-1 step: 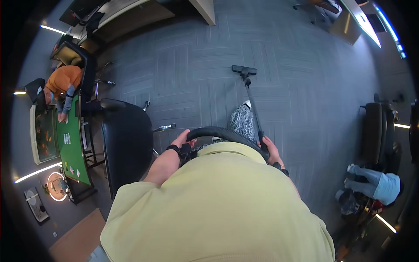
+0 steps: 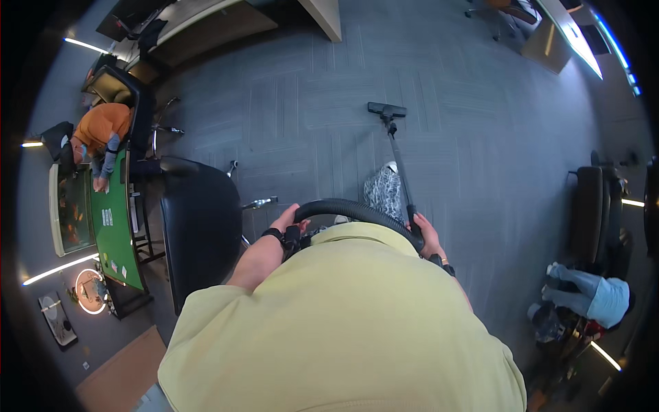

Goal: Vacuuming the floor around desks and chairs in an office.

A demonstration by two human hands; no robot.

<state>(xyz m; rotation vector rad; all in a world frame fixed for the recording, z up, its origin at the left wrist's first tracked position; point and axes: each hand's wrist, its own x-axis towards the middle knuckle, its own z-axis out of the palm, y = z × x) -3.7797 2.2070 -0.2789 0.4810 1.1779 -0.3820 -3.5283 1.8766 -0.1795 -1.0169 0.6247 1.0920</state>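
A black vacuum cleaner wand (image 2: 400,161) slants down and away from me to its wide floor head (image 2: 387,110), which rests on the grey carpet. My right hand (image 2: 427,235) is closed round the handle at the wand's upper end. From there a ribbed black hose (image 2: 343,209) arches left in front of my body. My left hand (image 2: 285,218) grips the hose near its left end. Beyond that hand the hose drops out of sight. My foot and patterned trouser leg (image 2: 383,192) show just left of the wand.
A black office chair (image 2: 199,223) stands close on my left, beside a green-topped table (image 2: 113,233) where a person in orange (image 2: 103,127) leans. Desks (image 2: 321,17) stand ahead. Off to the right are a dark seat (image 2: 588,213) and another person in light blue (image 2: 607,301).
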